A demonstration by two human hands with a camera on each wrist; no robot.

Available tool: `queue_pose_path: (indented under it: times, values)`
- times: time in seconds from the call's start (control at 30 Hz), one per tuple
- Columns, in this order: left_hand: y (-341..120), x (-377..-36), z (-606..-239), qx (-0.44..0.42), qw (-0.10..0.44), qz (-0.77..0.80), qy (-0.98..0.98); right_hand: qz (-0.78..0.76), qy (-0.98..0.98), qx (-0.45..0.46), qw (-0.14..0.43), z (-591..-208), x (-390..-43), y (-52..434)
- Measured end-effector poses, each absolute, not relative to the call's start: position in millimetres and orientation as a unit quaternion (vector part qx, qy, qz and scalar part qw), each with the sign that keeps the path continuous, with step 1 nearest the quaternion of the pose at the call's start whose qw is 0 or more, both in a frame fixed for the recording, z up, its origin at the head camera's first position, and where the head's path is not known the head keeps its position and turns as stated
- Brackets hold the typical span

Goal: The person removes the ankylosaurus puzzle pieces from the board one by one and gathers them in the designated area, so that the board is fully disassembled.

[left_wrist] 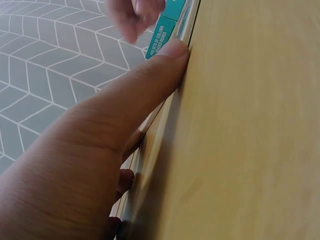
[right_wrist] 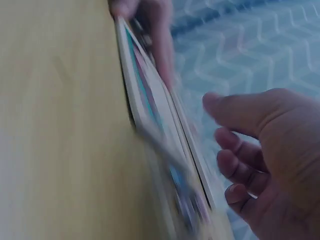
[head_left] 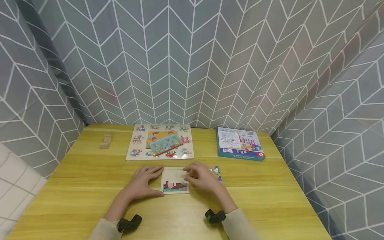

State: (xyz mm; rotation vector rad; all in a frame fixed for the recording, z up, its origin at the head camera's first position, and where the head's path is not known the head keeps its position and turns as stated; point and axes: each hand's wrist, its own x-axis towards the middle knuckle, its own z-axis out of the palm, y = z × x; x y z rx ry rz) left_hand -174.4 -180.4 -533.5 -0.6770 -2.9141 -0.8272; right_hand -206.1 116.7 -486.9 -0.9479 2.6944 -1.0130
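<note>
A small wooden jigsaw tray [head_left: 175,174] lies on the table, a strip of picture with a brown animal [head_left: 175,186] along its near side. My left hand [head_left: 144,182] holds the tray at its left side, fingers by the far corner and thumb by the near corner. In the left wrist view the thumb [left_wrist: 150,75] lies along the tray's edge. Over the tray's right edge hovers my right hand [head_left: 201,176], fingers loosely bent, and the right wrist view shows nothing between thumb and fingertips. Loose jigsaw pieces [head_left: 216,170] lie beyond this hand, partly hidden by it.
Behind the tray lies a larger peg puzzle board [head_left: 130,151] with sea animals, two colourful picture boards [head_left: 166,144] on it. A boxed game [head_left: 240,143] sits at the back right, a small wooden block piece [head_left: 105,141] at the back left. A patterned curtain [head_left: 192,66] hangs behind the table.
</note>
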Motion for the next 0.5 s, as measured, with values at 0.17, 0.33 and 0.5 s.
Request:
queue_pose_path:
  times: [0.17,0.33,0.5]
  values:
    - [-180.4,-174.6,-533.7,-0.219,0.025,-0.268,-0.938,-0.295,0.879,-0.366,0.080,-489.2,-202.4,75.3]
    - [-179.3,-173.4,-533.4,-0.223,0.028,-0.275,-0.935,-0.251,0.881,-0.391,0.090,-493.2,-197.4,60.8]
    - [-179.5,-173.8,-533.4,-0.225,0.026,-0.277,-0.934,-0.251,0.878,-0.396,0.097,-496.9,-195.2,61.5]
